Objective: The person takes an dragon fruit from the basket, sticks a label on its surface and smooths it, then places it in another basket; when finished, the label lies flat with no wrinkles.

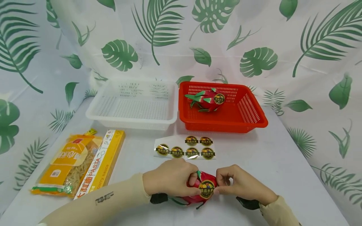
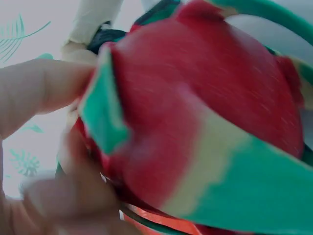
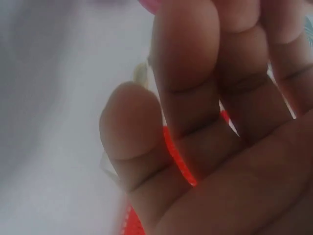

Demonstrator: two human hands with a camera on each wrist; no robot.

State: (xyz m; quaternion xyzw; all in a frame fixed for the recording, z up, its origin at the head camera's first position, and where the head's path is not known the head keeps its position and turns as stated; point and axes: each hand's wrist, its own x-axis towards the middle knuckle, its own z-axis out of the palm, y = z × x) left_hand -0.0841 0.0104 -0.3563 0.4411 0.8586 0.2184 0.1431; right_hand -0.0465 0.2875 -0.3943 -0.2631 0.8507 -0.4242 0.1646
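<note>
A red dragon fruit (image 1: 193,199) with green-tipped scales lies on the near part of the table, bearing a round black-and-gold sticker (image 1: 207,189). My left hand (image 1: 172,177) grips it from the left, the thumb at the sticker's left edge. On the other side, the curled fingers and thumb of my right hand (image 1: 240,183) hold the fruit's right end, the thumb tip by the sticker's edge. The left wrist view is filled by the dragon fruit (image 2: 161,98), with left-hand fingers (image 2: 44,88) against it. Bent right-hand fingers (image 3: 188,49) hide most of the fruit in the right wrist view.
Beyond the hands lies a sticker sheet (image 1: 176,141) with several round stickers. A white basket (image 1: 131,124) and a red basket (image 1: 220,126) stand at the back; the red one holds another stickered dragon fruit (image 1: 206,102). At left are a noodle bag (image 1: 66,163) and a pasta box (image 1: 103,163).
</note>
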